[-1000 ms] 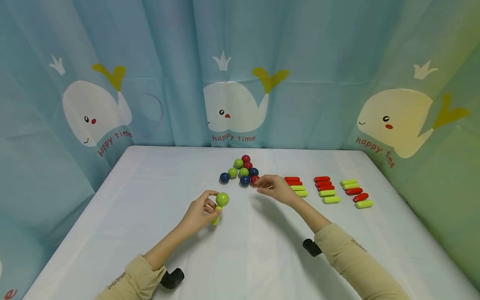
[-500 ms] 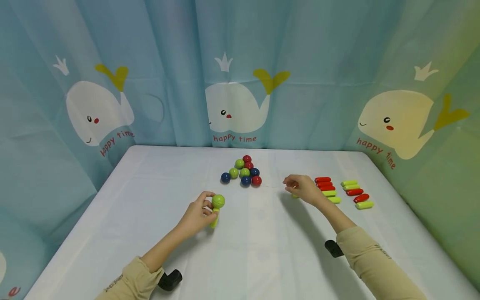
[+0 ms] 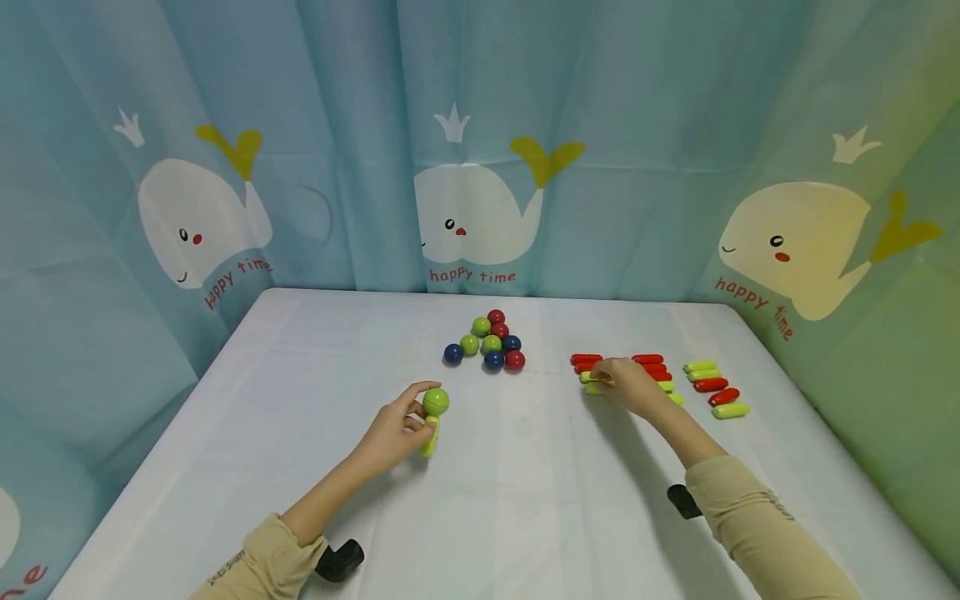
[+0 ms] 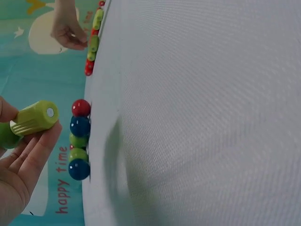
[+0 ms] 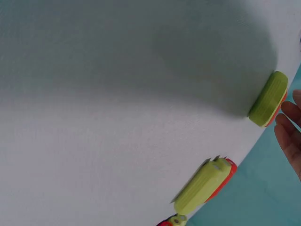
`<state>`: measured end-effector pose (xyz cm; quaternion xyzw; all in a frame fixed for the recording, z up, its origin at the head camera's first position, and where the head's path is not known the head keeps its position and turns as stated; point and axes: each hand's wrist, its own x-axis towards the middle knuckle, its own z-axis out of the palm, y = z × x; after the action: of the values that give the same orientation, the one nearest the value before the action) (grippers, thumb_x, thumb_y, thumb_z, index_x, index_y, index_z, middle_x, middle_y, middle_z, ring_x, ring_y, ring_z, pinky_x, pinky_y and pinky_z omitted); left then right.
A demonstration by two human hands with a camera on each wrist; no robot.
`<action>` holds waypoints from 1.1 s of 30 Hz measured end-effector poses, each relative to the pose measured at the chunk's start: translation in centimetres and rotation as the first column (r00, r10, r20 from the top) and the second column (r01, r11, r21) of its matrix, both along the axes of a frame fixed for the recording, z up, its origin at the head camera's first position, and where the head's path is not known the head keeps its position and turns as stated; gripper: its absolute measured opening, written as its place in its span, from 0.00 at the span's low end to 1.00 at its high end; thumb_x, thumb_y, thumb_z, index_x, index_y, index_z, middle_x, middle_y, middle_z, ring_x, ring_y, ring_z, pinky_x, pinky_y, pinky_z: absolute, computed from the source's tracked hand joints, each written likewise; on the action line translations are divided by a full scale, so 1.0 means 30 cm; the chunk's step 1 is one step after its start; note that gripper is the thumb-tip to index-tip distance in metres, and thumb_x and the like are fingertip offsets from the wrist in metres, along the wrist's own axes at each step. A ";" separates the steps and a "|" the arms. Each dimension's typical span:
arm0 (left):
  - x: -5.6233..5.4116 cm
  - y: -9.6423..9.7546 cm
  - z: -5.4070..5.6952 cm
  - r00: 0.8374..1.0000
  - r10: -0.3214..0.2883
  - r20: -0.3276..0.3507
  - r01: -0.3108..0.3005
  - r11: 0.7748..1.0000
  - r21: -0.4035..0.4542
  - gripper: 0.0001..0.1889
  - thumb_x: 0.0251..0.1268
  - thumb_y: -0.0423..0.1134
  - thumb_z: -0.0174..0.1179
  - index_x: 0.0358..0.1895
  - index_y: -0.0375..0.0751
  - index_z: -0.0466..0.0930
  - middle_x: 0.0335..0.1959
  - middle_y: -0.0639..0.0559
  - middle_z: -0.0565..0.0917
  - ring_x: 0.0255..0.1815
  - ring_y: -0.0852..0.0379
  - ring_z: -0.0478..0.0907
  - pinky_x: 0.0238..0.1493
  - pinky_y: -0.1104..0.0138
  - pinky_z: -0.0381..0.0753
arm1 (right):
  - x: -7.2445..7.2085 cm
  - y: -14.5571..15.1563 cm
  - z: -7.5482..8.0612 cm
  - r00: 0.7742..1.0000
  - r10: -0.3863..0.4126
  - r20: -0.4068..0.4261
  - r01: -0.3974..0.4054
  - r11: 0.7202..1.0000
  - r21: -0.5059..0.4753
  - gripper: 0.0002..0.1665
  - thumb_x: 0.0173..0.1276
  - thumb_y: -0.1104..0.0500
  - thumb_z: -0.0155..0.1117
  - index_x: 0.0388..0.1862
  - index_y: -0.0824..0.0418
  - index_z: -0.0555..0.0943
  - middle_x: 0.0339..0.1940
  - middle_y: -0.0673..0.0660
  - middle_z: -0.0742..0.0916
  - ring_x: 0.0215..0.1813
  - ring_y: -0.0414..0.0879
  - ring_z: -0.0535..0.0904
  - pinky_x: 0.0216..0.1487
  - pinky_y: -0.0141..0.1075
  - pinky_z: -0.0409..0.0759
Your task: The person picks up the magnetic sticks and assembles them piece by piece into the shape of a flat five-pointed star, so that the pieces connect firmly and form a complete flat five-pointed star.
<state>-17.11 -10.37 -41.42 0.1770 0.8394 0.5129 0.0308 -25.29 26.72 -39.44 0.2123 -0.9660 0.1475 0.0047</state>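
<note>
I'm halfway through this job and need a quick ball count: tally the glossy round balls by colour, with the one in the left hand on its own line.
Glossy red balls: 3
Glossy dark blue balls: 3
Glossy green balls on the white table: 3
Held green ball, in the left hand: 1
Total: 10

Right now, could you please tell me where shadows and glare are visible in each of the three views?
Head view: a long soft shadow from the right hand and forearm crosses the white table; left wrist view: a blurry-edged shadow, small bright glints on the red ball; right wrist view: a broad grey shadow darkens the upper part, without strong glare.
</note>
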 end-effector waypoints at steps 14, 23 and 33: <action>0.004 0.004 0.018 1.000 -0.013 -0.022 0.013 1.000 0.006 0.26 0.61 0.32 0.60 0.62 0.43 0.66 0.33 0.45 0.80 0.27 0.61 0.79 0.30 0.71 0.77 | 0.007 0.025 -0.006 0.999 -0.034 0.020 0.032 0.996 0.087 0.10 0.56 0.71 0.66 0.38 0.69 0.82 0.36 0.62 0.85 0.40 0.55 0.80 0.48 0.48 0.81; 0.017 -0.005 0.024 1.000 0.004 -0.012 -0.004 1.000 -0.004 0.26 0.58 0.29 0.60 0.61 0.41 0.67 0.33 0.44 0.82 0.27 0.60 0.80 0.30 0.71 0.77 | 0.018 0.018 -0.024 1.000 0.005 -0.022 -0.001 0.984 0.178 0.10 0.53 0.68 0.71 0.35 0.64 0.82 0.33 0.58 0.86 0.35 0.49 0.78 0.44 0.43 0.82; 0.014 -0.001 0.016 1.000 0.010 -0.028 -0.011 0.999 -0.033 0.27 0.56 0.27 0.60 0.62 0.40 0.69 0.35 0.44 0.84 0.33 0.57 0.81 0.37 0.69 0.80 | 0.018 0.015 -0.045 0.998 -0.006 0.057 -0.002 0.990 0.138 0.10 0.56 0.66 0.69 0.39 0.65 0.81 0.33 0.57 0.84 0.34 0.47 0.76 0.42 0.42 0.81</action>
<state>-16.69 -10.39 -40.95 0.1790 0.8490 0.4967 0.0193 -24.76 27.16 -40.80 0.2067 -0.9738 0.0866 -0.0377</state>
